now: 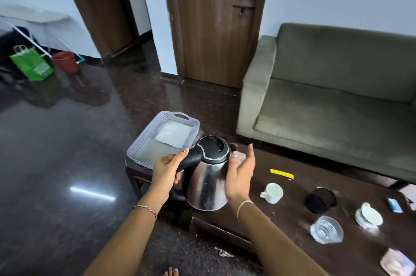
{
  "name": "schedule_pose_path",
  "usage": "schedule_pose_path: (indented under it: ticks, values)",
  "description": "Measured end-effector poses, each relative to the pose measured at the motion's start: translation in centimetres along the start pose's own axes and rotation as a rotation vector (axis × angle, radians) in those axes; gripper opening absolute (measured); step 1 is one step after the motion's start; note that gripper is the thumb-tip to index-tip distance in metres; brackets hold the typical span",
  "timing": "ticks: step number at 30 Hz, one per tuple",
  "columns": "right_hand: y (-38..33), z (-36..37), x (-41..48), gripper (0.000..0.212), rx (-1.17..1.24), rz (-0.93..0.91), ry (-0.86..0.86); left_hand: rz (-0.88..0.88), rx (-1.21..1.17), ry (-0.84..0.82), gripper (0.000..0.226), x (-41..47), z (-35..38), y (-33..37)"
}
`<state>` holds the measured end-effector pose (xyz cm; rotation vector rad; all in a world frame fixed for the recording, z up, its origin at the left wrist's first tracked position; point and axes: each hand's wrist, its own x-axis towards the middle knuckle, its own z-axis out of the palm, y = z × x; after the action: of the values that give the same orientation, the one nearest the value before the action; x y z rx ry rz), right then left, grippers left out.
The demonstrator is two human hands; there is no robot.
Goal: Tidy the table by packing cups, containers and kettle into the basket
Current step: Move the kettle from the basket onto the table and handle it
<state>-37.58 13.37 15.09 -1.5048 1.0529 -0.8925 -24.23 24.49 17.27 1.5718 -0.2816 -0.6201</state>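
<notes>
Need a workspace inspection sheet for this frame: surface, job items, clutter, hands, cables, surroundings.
Surface: dark wooden table, dusty.
Job's things: steel kettle held in the air near the white basket; basket holds only a white folded cloth. White cup, black container on its side, glass bowl, white lid still on the table.
Clutter: yellow strip, blue packet.
Hands: left hand grips the kettle handle; right hand flat against its body.
Cables: nothing seen.
Surroundings: green sofa, wooden door, green bag, red bucket.
</notes>
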Motion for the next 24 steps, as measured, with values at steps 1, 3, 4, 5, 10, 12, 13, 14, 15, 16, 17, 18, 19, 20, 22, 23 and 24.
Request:
schedule_pose_path:
  ticks: [1,3,4,5,10,12,13,14,15,16,17,18,19,20,22,23,24]
  values:
    - [-0.5,2.1,0.8,0.049,0.112,0.117,-0.001,0.003,0.004,-0.004,0.041,1.2,-1.7,0.3]
    - [-1.1,5.9,2.2,0.04,0.279,0.271,-0.069,0.0,0.023,-0.02,0.037,3.8,-5.0,0.7]
    - [-1.3,7.7,2.7,0.04,0.308,0.311,-0.101,-0.002,0.041,-0.029,0.037,5.1,-6.5,1.0]
    - [-1.3,9.1,2.9,0.038,0.313,0.333,-0.11,-0.004,0.057,-0.037,0.039,6.2,-7.6,1.2]
    - [-1.9,16.9,3.9,0.023,0.226,0.364,-0.054,-0.015,0.079,-0.018,0.047,11.8,-13.0,2.3]
    - [-2.2,19.0,4.7,0.029,0.155,0.359,-0.054,-0.008,0.082,-0.024,0.053,13.9,-14.4,2.8]
    - [-2.3,19.8,5.1,0.033,0.113,0.358,-0.052,-0.004,0.082,-0.025,0.056,15.0,-14.9,3.1]
    - [-2.4,20.6,5.7,0.035,0.071,0.353,-0.044,-0.002,0.074,-0.021,0.06,16.0,-15.4,3.3]
    - [-2.5,21.2,6.2,0.035,0.029,0.348,-0.032,-0.001,0.063,-0.011,0.064,16.9,-15.6,3.5]
    - [-2.5,21.8,6.7,0.035,-0.013,0.347,-0.016,-0.001,0.062,0.005,0.064,17.9,-15.9,3.6]
    - [-2.4,22.4,7.3,0.034,-0.053,0.346,-0.001,0.0,0.073,0.026,0.061,18.9,-16.0,3.6]
    - [-2.3,23.1,7.9,0.033,-0.09,0.344,0.006,-0.005,0.088,0.048,0.057,19.9,-16.2,3.6]
    - [-2.1,23.7,8.4,0.032,-0.124,0.34,0.007,-0.018,0.1,0.068,0.053,21.0,-16.3,3.5]
    - [-1.9,24.2,8.9,0.031,-0.152,0.336,0.007,-0.038,0.113,0.086,0.048,21.9,-16.4,3.5]
    - [-1.3,25.1,9.8,0.028,-0.201,0.332,0.011,-0.085,0.138,0.112,0.04,24.0,-16.5,2.9]
    - [-1.0,25.5,10.2,0.027,-0.216,0.331,0.018,-0.1,0.149,0.119,0.04,25.0,-16.5,2.6]
    - [-0.6,25.9,10.5,0.027,-0.226,0.335,0.023,-0.113,0.157,0.125,0.042,26.0,-16.5,2.2]
